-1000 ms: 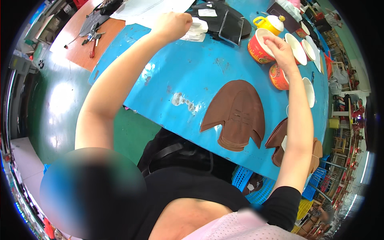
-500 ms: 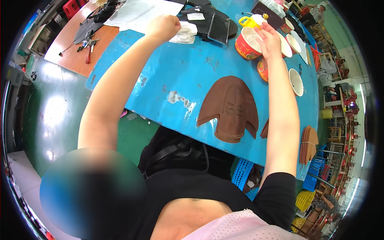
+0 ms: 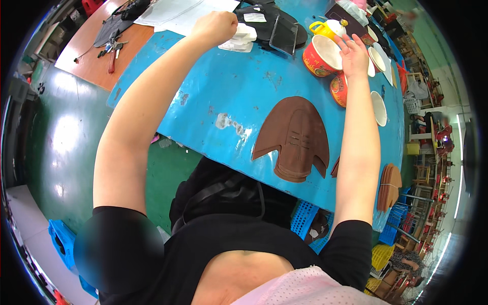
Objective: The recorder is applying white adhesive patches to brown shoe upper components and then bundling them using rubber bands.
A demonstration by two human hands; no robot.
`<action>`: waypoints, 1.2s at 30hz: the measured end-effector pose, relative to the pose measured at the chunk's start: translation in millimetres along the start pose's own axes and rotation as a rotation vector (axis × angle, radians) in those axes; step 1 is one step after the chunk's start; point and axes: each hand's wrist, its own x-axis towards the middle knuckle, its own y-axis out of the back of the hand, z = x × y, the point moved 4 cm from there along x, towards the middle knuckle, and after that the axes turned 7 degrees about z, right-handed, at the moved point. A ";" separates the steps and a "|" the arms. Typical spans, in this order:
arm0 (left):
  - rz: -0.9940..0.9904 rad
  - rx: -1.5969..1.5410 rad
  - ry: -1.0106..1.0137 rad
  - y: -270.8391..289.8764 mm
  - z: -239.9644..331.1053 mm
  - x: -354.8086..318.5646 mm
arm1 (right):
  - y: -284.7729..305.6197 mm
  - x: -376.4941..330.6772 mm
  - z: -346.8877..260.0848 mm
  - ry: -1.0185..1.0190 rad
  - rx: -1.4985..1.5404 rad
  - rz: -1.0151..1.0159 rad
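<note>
- One bare left hand (image 3: 216, 26) is curling its fingers inward beside a small stack of white folded packets (image 3: 239, 44); contact, and whether it is pinching anything, I cannot tell.
- Right hand (image 3: 354, 58) is holding its fingers spread just beside a round red bowl with a flame pattern and pale inside (image 3: 316, 62); nothing is showing in its grasp, touch uncertain.
- Bowl is standing on the blue-topped table (image 3: 203, 124), near a yellow pot with a white lid (image 3: 324, 30).
- Brown notched, round-topped stack of flat pieces (image 3: 292, 140) is lying nearer the body, apart from both hands.
- Step in hand, as I am judging it: placing the hands at the far side; no lifting is showing.
- Any grip on the bowl would be calling for the right fingers closing on its rim, keeping clear of the pot.
</note>
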 end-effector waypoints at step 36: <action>-0.112 0.040 -0.047 -1.3 3.2 0.6 | 38.2 22.5 0.0 -0.153 0.622 0.360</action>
